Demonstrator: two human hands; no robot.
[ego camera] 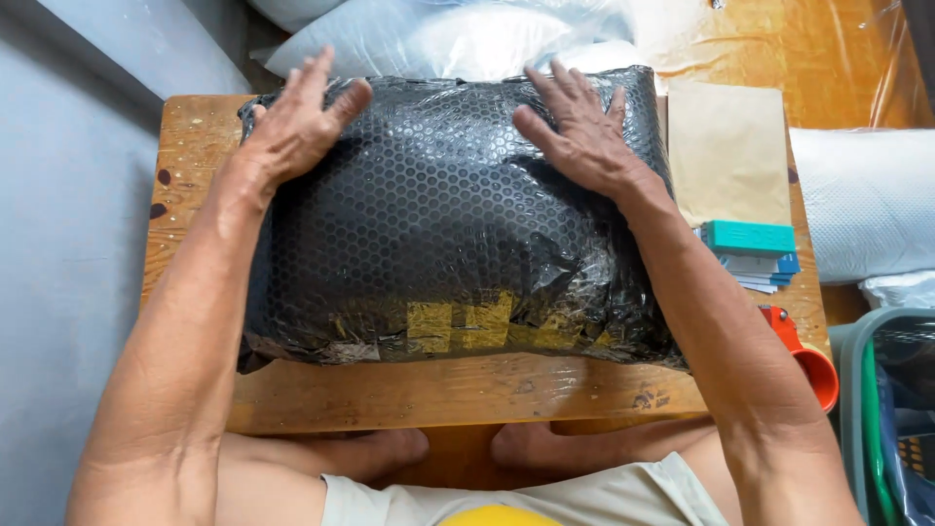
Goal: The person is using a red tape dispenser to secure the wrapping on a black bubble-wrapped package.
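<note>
A big black bubble-wrapped parcel (438, 224) lies across a low wooden table (195, 146). Strips of yellowish tape run along its near edge. My left hand (297, 122) rests flat on the parcel's far left corner, fingers spread. My right hand (579, 127) presses flat on the far right part, fingers apart too. Neither hand grips anything.
A brown paper envelope (729, 151) lies on the table to the right, with a teal block and blue-white cards (750, 248) by it. An orange-red tape dispenser (808, 356) sits at the right edge. White bubble-wrap rolls (867, 200) and clear bags (458, 39) lie around. A grey basket (891, 419) stands at lower right. My bare feet (467, 450) are under the table.
</note>
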